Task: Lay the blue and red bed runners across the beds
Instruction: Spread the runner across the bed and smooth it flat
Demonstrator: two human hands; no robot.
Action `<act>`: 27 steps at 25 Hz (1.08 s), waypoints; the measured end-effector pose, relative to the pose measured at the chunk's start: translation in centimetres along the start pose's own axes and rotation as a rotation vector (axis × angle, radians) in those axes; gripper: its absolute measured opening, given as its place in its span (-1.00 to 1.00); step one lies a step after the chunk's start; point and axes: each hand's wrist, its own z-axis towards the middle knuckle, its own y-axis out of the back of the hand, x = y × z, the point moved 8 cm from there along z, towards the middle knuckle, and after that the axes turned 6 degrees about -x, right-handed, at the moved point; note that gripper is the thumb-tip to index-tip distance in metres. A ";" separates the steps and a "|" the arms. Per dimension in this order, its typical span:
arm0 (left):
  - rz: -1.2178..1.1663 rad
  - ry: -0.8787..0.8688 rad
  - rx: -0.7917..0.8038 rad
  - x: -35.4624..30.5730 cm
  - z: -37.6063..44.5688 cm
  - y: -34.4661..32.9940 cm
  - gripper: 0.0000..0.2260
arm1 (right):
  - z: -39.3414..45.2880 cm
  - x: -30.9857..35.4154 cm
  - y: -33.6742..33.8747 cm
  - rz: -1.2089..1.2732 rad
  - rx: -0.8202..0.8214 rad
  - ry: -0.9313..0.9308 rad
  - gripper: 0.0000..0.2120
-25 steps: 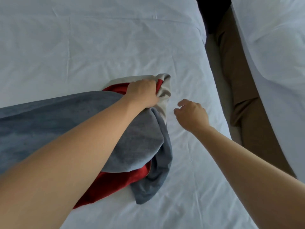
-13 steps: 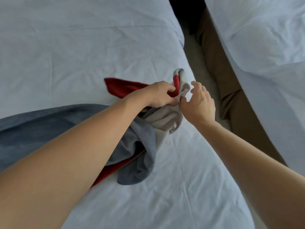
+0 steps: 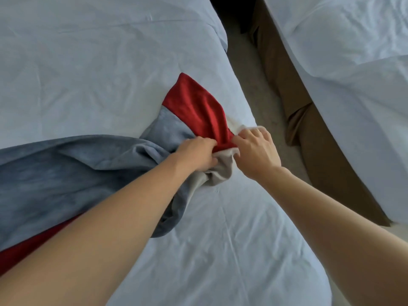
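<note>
A blue and red bed runner (image 3: 72, 173) with a pale grey underside lies bunched across the white bed (image 3: 106, 69), stretching from the left edge towards the bed's right side. Its red end panel (image 3: 196, 109) fans out near the bed's right edge. My left hand (image 3: 198, 154) grips the gathered cloth where blue meets red. Right beside it, my right hand (image 3: 257, 151) pinches the runner's pale end corner. The two hands nearly touch.
A narrow carpeted aisle (image 3: 249, 69) separates this bed from a second white bed (image 3: 353, 62) at the right, which has a brown bed skirt (image 3: 293, 120) hanging down its side. The near bed's right edge lies just under my right hand.
My right hand moved from hovering apart to gripping the runner's end. Both hands pulled the end rightward towards the bed's edge, and the red panel spread out flatter.
</note>
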 end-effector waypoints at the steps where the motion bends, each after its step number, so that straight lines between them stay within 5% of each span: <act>1: 0.032 -0.049 -0.022 -1.3 -0.2 -0.7 -0.86 | 0.0 -0.4 0.0 -0.043 0.034 0.002 -0.87; 3: 0.025 -0.111 -0.045 -3.6 -0.6 -1.8 -0.91 | -0.7 -1.7 -0.3 -0.083 0.190 -0.034 -0.88; 8: -0.183 -0.131 0.223 -6.4 -3.0 -4.2 -0.83 | -5.9 -3.3 -1.2 0.011 0.606 -0.006 -0.91; 10: -0.312 -0.023 -0.045 -4.3 -1.9 -1.0 -0.80 | -5.9 -4.8 -0.8 0.124 0.510 -0.098 -0.83; 12: -0.148 0.097 -0.385 -0.4 -1.1 2.5 -0.76 | -5.4 -6.3 -0.4 0.184 0.334 -0.214 -0.74; 13: -0.035 0.187 -0.433 1.8 -1.0 3.1 -0.64 | -5.5 -6.4 -0.4 0.186 0.262 -0.247 -0.73; 16: 0.073 0.563 -0.252 8.4 -1.8 2.0 -0.39 | -5.7 -5.3 -1.1 0.167 0.163 -0.284 -0.71; 18: 0.107 0.597 -0.201 9.7 -1.9 1.2 -0.44 | -5.3 -4.0 -0.9 0.170 0.103 -0.286 -0.71; 22: 0.152 0.039 -0.470 3.4 -0.2 2.5 -0.73 | -4.0 -2.3 1.4 0.097 -0.080 -0.248 -0.60; 25: 0.244 -0.455 -0.445 -5.5 0.1 1.4 -0.83 | -3.3 -2.7 3.6 0.043 -0.156 -0.176 -0.40; 27: 0.247 -0.733 -0.403 -10.5 -1.1 -0.5 -0.87 | -3.4 -4.0 3.3 0.010 -0.048 -0.126 -0.30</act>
